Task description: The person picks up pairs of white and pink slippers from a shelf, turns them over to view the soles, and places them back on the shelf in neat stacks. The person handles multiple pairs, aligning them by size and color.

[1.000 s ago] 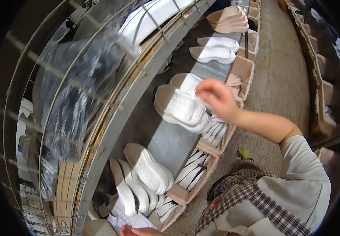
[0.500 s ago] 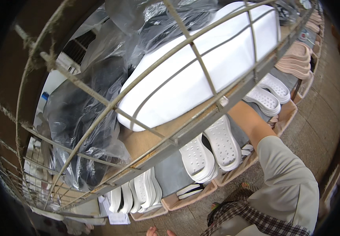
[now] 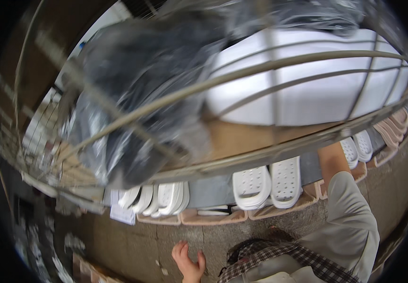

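Observation:
My left hand (image 3: 188, 261) is low in the view over the floor, fingers loosely curved and thumb apart, holding nothing. My right forearm (image 3: 334, 162) reaches up beneath the wire-fronted shelf (image 3: 204, 170); the shelf hides that hand, its fingers and anything in them. Left of this forearm lie two stacks of white perforated shoe soles, the nearer stack (image 3: 286, 181) and another stack (image 3: 251, 188). To its right are more white soles (image 3: 350, 153). Farther left, several white soles (image 3: 173, 195) stand on edge.
On the shelf rest a long white padded piece (image 3: 308, 85) and dark goods in clear plastic bags (image 3: 142, 85). Pinkish bins (image 3: 218, 218) line the bench's front edge. Pink soles (image 3: 393, 129) are stacked at far right. Wire bars (image 3: 213, 82) stand in front of the shelf.
The view has swung, so the shelf and soles appear more level. My left hand shows much more, higher in the picture. My right arm still reaches beneath the shelf.

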{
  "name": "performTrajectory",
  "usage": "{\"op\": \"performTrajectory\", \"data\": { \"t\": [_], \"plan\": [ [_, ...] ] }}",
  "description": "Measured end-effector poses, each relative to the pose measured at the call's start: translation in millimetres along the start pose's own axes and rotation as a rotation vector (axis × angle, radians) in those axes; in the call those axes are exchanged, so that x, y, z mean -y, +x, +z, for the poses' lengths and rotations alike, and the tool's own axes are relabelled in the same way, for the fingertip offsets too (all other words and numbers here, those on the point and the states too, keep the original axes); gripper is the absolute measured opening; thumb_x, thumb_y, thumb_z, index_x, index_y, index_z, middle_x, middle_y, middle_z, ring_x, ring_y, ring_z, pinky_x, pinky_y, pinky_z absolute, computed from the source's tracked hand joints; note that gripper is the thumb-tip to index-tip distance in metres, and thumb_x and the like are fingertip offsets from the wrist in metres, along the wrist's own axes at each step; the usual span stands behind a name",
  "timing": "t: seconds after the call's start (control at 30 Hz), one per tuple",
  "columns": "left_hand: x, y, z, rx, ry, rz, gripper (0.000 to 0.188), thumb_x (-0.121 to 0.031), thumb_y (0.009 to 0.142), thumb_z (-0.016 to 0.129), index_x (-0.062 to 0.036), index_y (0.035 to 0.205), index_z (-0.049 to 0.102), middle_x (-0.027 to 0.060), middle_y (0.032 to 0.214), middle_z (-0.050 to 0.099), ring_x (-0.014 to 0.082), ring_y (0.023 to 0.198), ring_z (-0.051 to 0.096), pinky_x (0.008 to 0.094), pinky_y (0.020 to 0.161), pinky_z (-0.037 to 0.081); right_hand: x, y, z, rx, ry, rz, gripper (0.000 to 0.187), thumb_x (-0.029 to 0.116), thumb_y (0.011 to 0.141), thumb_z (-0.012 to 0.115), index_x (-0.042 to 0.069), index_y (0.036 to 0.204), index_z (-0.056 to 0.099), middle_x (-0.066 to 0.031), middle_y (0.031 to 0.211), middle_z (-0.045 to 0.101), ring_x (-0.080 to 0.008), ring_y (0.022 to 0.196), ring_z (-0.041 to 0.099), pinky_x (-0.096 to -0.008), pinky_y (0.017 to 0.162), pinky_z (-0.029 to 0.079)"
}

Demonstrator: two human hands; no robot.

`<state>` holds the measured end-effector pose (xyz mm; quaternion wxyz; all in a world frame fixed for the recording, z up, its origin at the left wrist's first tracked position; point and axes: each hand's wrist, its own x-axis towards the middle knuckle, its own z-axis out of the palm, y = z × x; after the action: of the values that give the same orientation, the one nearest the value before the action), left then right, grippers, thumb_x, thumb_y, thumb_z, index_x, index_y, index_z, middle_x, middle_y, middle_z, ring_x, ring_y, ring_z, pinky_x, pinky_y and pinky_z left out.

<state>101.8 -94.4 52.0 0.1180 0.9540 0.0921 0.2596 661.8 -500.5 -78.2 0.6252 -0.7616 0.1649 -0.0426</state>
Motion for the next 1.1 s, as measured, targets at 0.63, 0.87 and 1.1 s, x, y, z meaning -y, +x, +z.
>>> {"op": "performTrajectory", "data": {
  "t": [0.63,0.87,1.1],
  "plan": [
    [48.0,15.5,7.1,0.218,-0.546,0.446,0.036,-0.011,0.077,0.067,-0.0052,0.112,0.058,0.0108,0.112,0.058,0.0289,0.097,0.058,0.0396,0.083,0.046,98.1,-287.9,-171.8,0.168,0.6,0.137,0.023,0.013,0.085,0.065,-0.001,0.102,0.058,-0.0137,0.093,0.065,-0.0229,0.079,0.066,-0.0289,0.068,0.058],
    [21.4,-13.9,32.6,0.674,-1.037,0.678,0.044,-0.02,0.083,0.065,-0.0053,0.122,0.051,0.0145,0.125,0.052,0.0304,0.11,0.055,0.0403,0.091,0.047,33.5,-587.2,-233.7,-0.204,0.512,0.109,0.045,0.012,0.089,0.058,0.004,0.13,0.042,-0.009,0.12,0.058,-0.0206,0.101,0.062,-0.0328,0.072,0.059],
    [-69.8,-64.3,49.6,1.286,-1.66,-0.02,0.096,-0.036,0.081,0.07,-0.0115,0.147,0.005,0.0219,0.148,0.017,0.036,0.134,0.029,0.048,0.101,0.039,1.4,-751.5,-143.7,-0.267,0.475,0.184,0.071,0.006,0.075,0.068,0.005,0.137,0.032,-0.0128,0.119,0.055,-0.0249,0.099,0.061,-0.0318,0.072,0.057]
  ]
}}
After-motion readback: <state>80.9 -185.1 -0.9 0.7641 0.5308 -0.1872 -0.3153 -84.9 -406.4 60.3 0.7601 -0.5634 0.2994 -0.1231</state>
